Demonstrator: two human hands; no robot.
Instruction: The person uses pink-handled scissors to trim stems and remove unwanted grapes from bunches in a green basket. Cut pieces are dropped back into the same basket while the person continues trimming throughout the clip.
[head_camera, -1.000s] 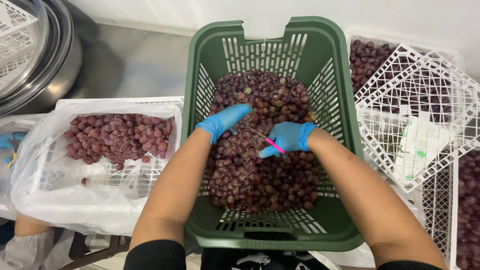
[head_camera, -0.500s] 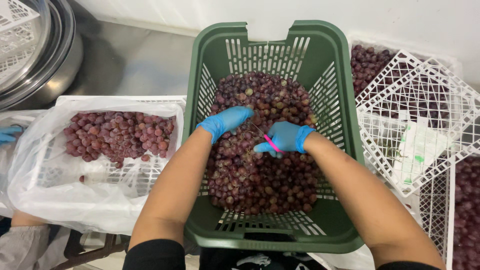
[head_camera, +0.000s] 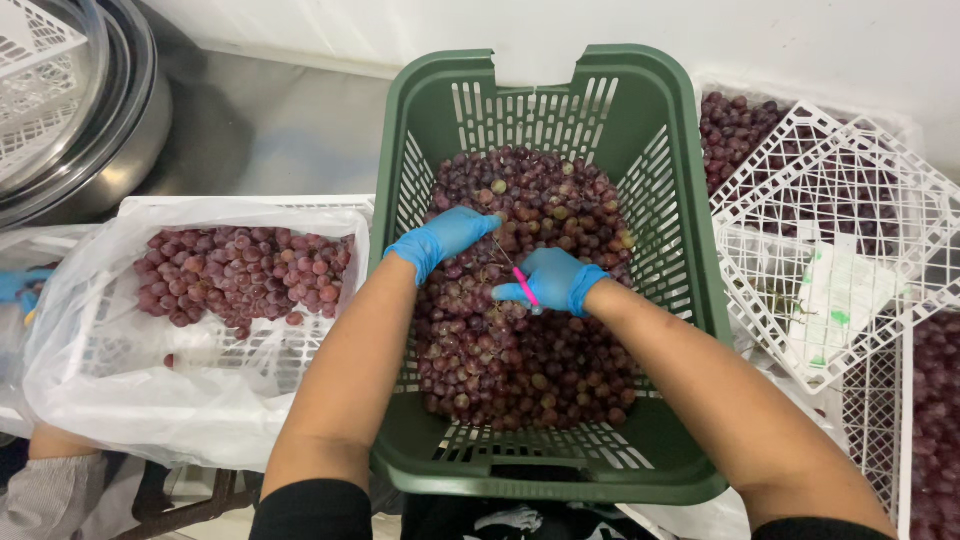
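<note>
A green slotted plastic basket (head_camera: 430, 140) in front of me holds a heap of dark red grapes (head_camera: 520, 350). Both my hands wear blue gloves and are inside it. My left hand (head_camera: 445, 238) rests on the grapes near the basket's left wall, fingers closed on a bunch there. My right hand (head_camera: 553, 281) is shut on small pink-handled scissors (head_camera: 522, 285), their thin blades pointing up-left toward my left fingertips.
A white crate lined with a clear plastic bag (head_camera: 110, 390) holds loose grapes (head_camera: 240, 275) at left. Empty white crates (head_camera: 850, 250) lean over more grapes (head_camera: 735, 130) at right. Steel bowls (head_camera: 90, 150) stand far left. Another person's blue-gloved hand (head_camera: 20, 288) shows at the left edge.
Both hands stay in the basket, hardly shifted. The other person's gloved hand at the left edge has moved slightly.
</note>
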